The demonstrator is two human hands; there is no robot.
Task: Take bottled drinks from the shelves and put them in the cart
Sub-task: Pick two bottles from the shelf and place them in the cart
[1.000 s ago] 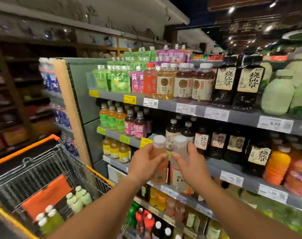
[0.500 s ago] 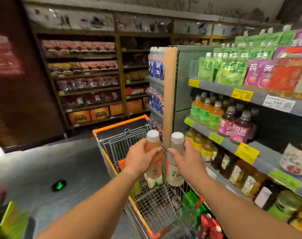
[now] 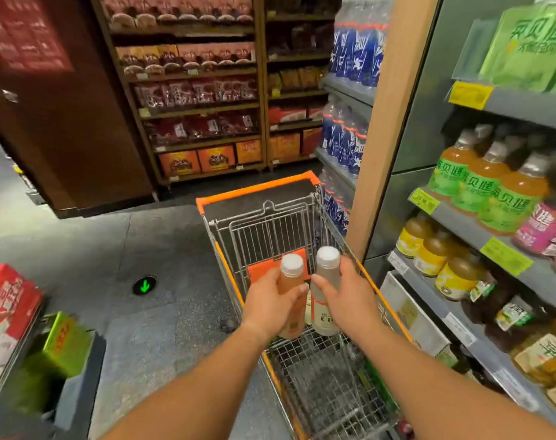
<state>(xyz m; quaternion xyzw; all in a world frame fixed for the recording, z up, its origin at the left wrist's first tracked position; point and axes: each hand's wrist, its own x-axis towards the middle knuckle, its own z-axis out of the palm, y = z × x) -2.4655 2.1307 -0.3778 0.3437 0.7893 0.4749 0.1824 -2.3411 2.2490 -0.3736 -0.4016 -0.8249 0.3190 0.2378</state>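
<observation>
Bottled drinks are held over the wire cart (image 3: 305, 217), which stands just beside the drink shelves (image 3: 505, 236) on its right, with wooden shelving (image 3: 191, 106) of packaged goods beyond its far end. Above the cart's basket, the left hand (image 3: 267, 308) curls its fingers round an orange-tinted bottle (image 3: 290, 293), and the right hand (image 3: 349, 304) likewise grips a pale bottle (image 3: 326, 290) just beside it; both bottles are upright with white caps.

A green down-arrow sign (image 3: 144, 285) glowed on the floor; bottle labels and shelf price tags were too blurred to read.
</observation>
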